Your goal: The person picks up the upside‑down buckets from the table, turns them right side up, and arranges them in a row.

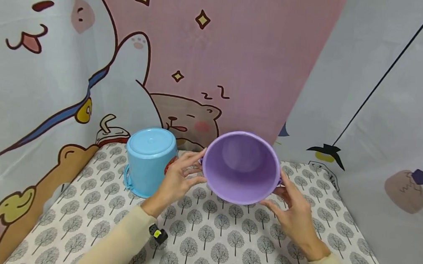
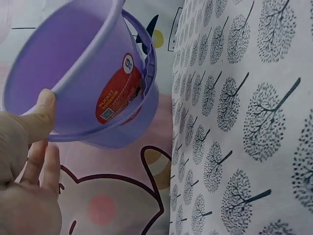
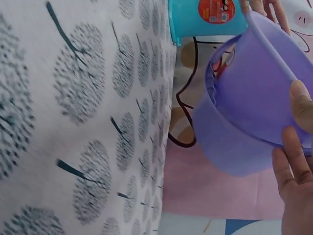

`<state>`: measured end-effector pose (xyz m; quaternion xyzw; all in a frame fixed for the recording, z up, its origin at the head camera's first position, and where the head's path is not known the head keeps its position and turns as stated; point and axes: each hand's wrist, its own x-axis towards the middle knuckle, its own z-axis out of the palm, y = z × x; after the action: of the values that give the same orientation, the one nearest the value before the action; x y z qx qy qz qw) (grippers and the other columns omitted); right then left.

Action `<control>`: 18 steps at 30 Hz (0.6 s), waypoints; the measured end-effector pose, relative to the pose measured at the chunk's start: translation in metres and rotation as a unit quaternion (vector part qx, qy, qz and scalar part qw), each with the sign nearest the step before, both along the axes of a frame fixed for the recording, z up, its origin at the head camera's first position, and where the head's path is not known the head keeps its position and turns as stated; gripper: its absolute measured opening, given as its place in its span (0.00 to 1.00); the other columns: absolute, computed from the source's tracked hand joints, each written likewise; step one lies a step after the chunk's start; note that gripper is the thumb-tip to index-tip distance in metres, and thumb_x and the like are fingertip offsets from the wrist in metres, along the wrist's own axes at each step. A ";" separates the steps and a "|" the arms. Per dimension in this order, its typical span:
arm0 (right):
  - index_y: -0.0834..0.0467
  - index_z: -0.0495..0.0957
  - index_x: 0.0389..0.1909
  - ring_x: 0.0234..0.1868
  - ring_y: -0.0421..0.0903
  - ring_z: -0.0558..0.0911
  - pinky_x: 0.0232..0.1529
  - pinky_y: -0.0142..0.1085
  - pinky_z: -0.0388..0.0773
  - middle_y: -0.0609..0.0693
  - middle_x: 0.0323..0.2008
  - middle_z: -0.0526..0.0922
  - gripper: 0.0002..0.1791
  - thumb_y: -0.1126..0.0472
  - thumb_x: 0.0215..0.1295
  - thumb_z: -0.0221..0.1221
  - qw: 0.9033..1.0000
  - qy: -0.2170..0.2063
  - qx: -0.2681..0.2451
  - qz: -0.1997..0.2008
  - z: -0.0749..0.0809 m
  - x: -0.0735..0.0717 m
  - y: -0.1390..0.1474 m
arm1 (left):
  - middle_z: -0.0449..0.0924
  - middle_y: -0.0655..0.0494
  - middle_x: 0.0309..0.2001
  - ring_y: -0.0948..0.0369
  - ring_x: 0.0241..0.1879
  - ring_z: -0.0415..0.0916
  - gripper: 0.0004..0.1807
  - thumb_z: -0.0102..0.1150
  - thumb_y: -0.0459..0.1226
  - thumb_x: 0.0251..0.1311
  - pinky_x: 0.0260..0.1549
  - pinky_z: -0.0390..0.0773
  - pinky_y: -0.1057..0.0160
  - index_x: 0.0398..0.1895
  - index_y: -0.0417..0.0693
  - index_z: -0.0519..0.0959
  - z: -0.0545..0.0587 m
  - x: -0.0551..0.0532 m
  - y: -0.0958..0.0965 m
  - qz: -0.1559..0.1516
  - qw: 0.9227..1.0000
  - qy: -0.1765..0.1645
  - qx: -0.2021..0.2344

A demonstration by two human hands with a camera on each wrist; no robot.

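The person holds a purple, round, glossy plastic bucket [image 1: 242, 168] straight out in front, up off the table, with a hand at each side. The left hand [image 1: 179, 175] grips the rim at one end of the handle, thumb over the edge and fingers bent behind it. The right hand [image 1: 295, 212] does the same at the opposite side, thumb on the rim and fingers tucked under. So the bucket sits squarely between the two hands, touching both.

It is tipped onto its side, mouth toward the person and base toward the wall, and I can see its smooth, paler bottom inside. A purple plastic handle [image 2: 150, 73] with a ribbed grip hangs in a loop along the side facing the table. On that same side is a red oval printed label [image 2: 119, 95] marked BUCKET.

Beneath it spreads a white tablecloth printed with grey trees [image 1: 220, 250]. Its far edge meets a pink and white backdrop printed with cartoon animals [image 1: 263, 61], just behind the purple bucket, so there is little depth that way. Toward the person, and out to the right panel, the cloth runs on more widely. On the left, a light-blue plastic bucket [image 1: 150, 160] stands upside down near the far edge, partly hidden by the left hand; only a narrow gap shows between it and the purple one from the head view.
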<state>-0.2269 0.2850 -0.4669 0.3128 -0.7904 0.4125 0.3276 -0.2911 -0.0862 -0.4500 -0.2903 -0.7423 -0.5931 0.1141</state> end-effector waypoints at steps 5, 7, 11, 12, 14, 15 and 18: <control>0.65 0.56 0.94 0.52 0.32 0.91 0.67 0.23 0.88 0.69 0.61 0.88 0.63 0.67 0.61 0.81 0.999 -0.045 0.008 0.005 0.012 -0.008 0.010 | 0.84 0.50 0.77 0.46 0.76 0.83 0.54 0.87 0.33 0.58 0.78 0.88 0.48 0.90 0.57 0.72 0.004 -0.008 0.005 0.042 0.996 0.040 -0.068; 0.64 0.56 0.94 0.50 0.33 0.92 0.65 0.23 0.89 0.68 0.58 0.89 0.67 0.79 0.55 0.81 0.998 -0.064 0.004 0.010 0.016 -0.013 0.014 | 0.83 0.49 0.78 0.46 0.79 0.80 0.54 0.86 0.33 0.59 0.81 0.85 0.46 0.90 0.57 0.72 0.005 -0.013 0.009 0.036 0.997 0.032 -0.066; 0.59 0.58 0.95 0.50 0.32 0.88 0.62 0.20 0.88 0.65 0.59 0.88 0.69 0.84 0.53 0.81 0.995 -0.098 0.005 -0.020 0.022 -0.020 0.023 | 0.81 0.46 0.80 0.45 0.81 0.80 0.52 0.83 0.33 0.63 0.82 0.83 0.48 0.91 0.54 0.71 0.006 -0.024 0.020 0.008 0.999 -0.009 -0.037; 0.58 0.58 0.95 0.52 0.31 0.87 0.61 0.19 0.88 0.65 0.60 0.87 0.68 0.83 0.54 0.80 0.994 -0.107 0.007 -0.031 0.022 -0.022 0.026 | 0.81 0.46 0.81 0.45 0.80 0.80 0.51 0.83 0.33 0.64 0.83 0.83 0.48 0.91 0.53 0.70 0.006 -0.026 0.023 0.002 0.999 -0.018 -0.032; 0.58 0.59 0.95 0.57 0.29 0.83 0.61 0.17 0.86 0.65 0.63 0.85 0.65 0.80 0.58 0.80 0.991 -0.123 0.011 -0.043 0.023 -0.026 0.032 | 0.80 0.45 0.81 0.45 0.80 0.81 0.51 0.82 0.34 0.64 0.84 0.82 0.48 0.90 0.51 0.70 0.007 -0.031 0.030 -0.006 0.999 -0.033 -0.027; 0.58 0.59 0.95 0.60 0.29 0.81 0.62 0.16 0.85 0.65 0.65 0.83 0.63 0.80 0.61 0.79 0.990 -0.130 0.013 -0.044 0.024 -0.028 0.035 | 0.80 0.45 0.82 0.45 0.80 0.80 0.50 0.82 0.34 0.64 0.84 0.82 0.48 0.90 0.51 0.70 0.007 -0.033 0.033 -0.008 0.999 -0.041 -0.028; 0.57 0.56 0.96 0.70 0.29 0.78 0.69 0.17 0.83 0.69 0.75 0.76 0.58 0.79 0.69 0.74 0.986 -0.168 -0.010 -0.015 0.025 -0.038 0.045 | 0.80 0.42 0.81 0.44 0.81 0.80 0.53 0.83 0.35 0.63 0.85 0.81 0.48 0.91 0.51 0.68 0.007 -0.041 0.044 -0.016 0.998 -0.059 -0.027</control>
<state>-0.2644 0.3305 -0.4421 0.2237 -0.8346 0.4624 0.1992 -0.3316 -0.0419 -0.4427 -0.2696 -0.7589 -0.5904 0.0527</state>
